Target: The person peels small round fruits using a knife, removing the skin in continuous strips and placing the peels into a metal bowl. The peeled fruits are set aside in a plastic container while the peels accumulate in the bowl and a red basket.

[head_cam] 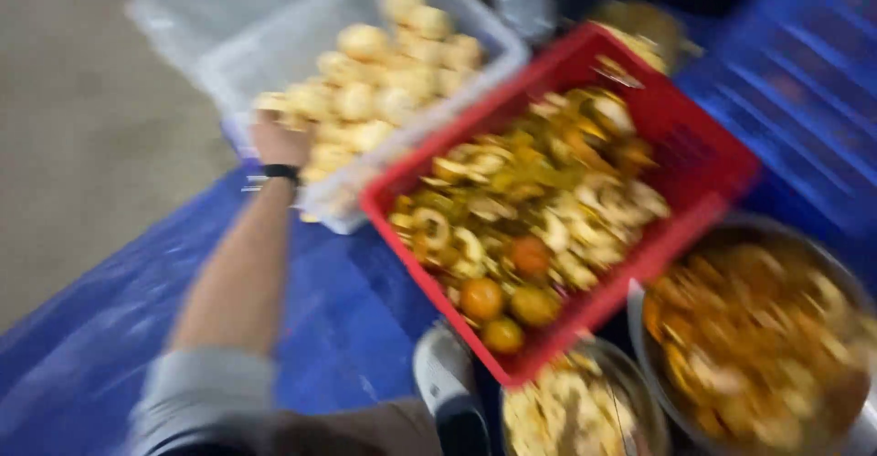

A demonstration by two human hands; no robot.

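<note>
Right now your left hand (279,141) reaches to the near edge of the white crate (274,49), touching the pale peeled fruit (384,77) heaped inside; blur hides whether your fingers are spread or pinching. A black band sits on that wrist. Your right hand is out of view. Just beside the white crate, the red crate (703,159) holds peels and a few whole orange fruits (481,299) at its near corner. Below it stand two metal bowls: a small one (630,374) with pale pieces and a large one (822,264) with orange-yellow pieces. All rest on a blue sheet (338,328).
</note>
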